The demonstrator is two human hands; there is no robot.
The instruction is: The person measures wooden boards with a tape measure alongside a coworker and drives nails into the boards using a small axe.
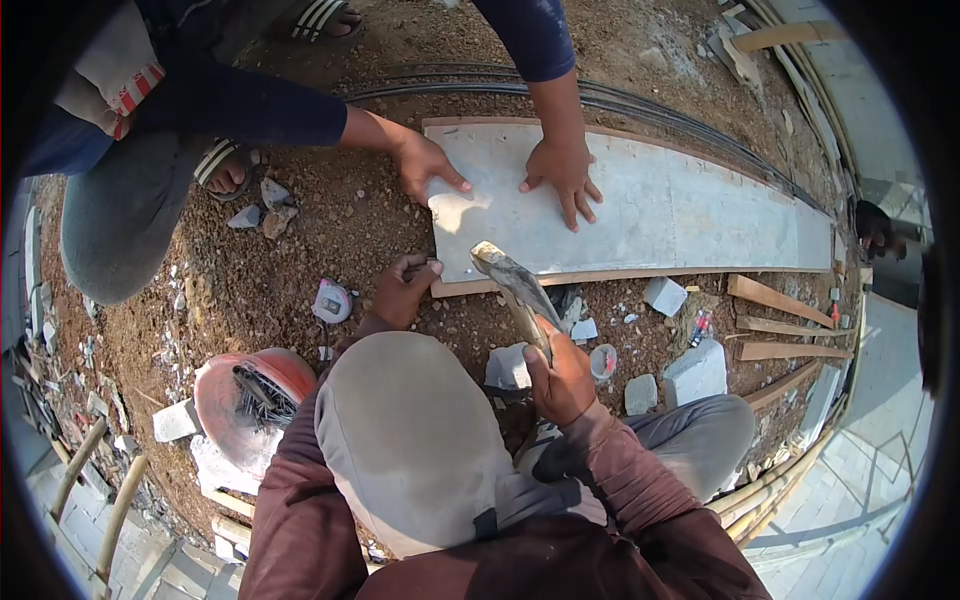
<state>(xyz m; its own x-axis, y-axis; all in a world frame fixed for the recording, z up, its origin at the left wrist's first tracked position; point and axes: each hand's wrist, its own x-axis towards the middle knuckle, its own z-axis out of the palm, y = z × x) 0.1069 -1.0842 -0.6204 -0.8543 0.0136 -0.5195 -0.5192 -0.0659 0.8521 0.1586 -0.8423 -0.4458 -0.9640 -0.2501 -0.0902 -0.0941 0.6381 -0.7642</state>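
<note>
A long grey-faced board (640, 225) with wooden edging lies across the ground in front of me. My left hand (402, 292) is at its near left corner, fingers curled and thumb against the edge. In my right hand (562, 372) is a dusty hammer (520, 290), its end raised over the board's near edge. A small nail-like point shows on the board close to my left thumb. Opposite me, a co-worker in dark blue sleeves lays one hand (565, 175) flat on the board and the other hand (425, 165) at its left end.
To my left stands an orange bucket (215, 395) holding nails (262, 395). A tape measure (332, 300) lies on the soil. White blocks (697, 373), a plastic cup (603, 362) and wooden strips (775, 298) are on the right. Dark rods (440, 88) run behind the board.
</note>
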